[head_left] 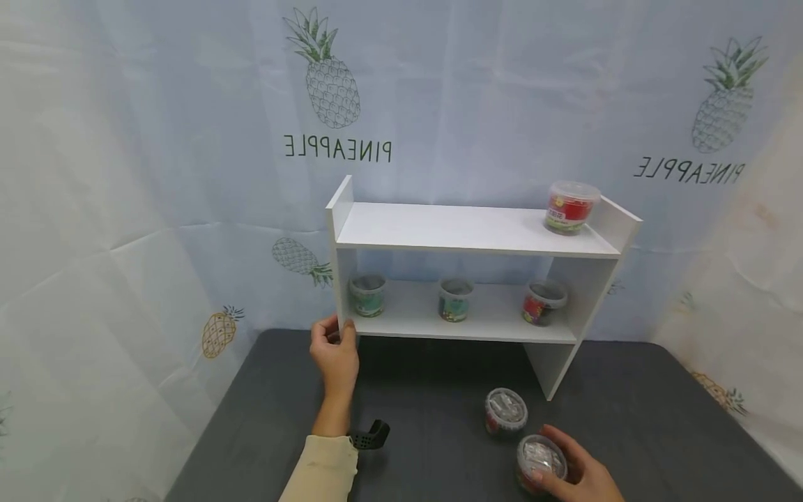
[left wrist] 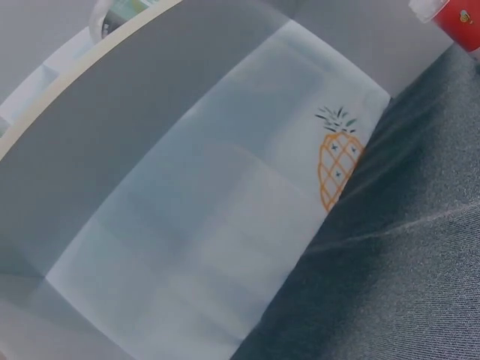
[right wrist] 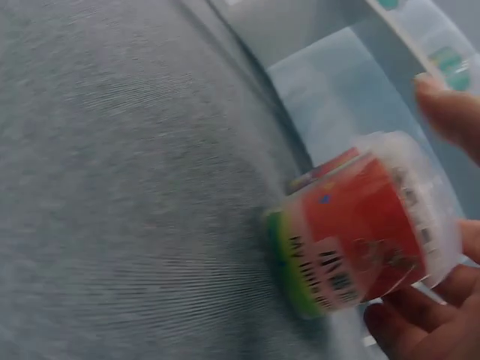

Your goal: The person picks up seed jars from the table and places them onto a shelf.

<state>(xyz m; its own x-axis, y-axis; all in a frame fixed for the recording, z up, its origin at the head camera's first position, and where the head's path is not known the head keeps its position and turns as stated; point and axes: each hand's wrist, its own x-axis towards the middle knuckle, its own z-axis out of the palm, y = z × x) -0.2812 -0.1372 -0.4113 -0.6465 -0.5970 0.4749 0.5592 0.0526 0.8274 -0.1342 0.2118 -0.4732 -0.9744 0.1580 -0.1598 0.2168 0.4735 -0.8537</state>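
Observation:
My left hand [head_left: 335, 352] grips the left side panel of a white two-tier shelf [head_left: 452, 328], thumb at the front edge and fingers on the outside. On the dark table, my right hand [head_left: 580, 470] is around a small red-labelled plastic tub [head_left: 541, 460] with a clear lid. The right wrist view shows the fingers [right wrist: 397, 330] touching or close beside the tub [right wrist: 360, 232], with a gap between thumb and lid. A second lidded tub [head_left: 505, 411] stands just beyond it, nearer the shelf. The left wrist view does not show the left hand.
Two green-labelled tubs [head_left: 368, 296] and a red-labelled tub [head_left: 544, 301] stand on the lower tier. Another red tub [head_left: 571, 208] sits at the upper tier's right end. A pineapple-print curtain [head_left: 470, 104] hangs behind. A black strap piece [head_left: 371, 435] juts from the left wrist.

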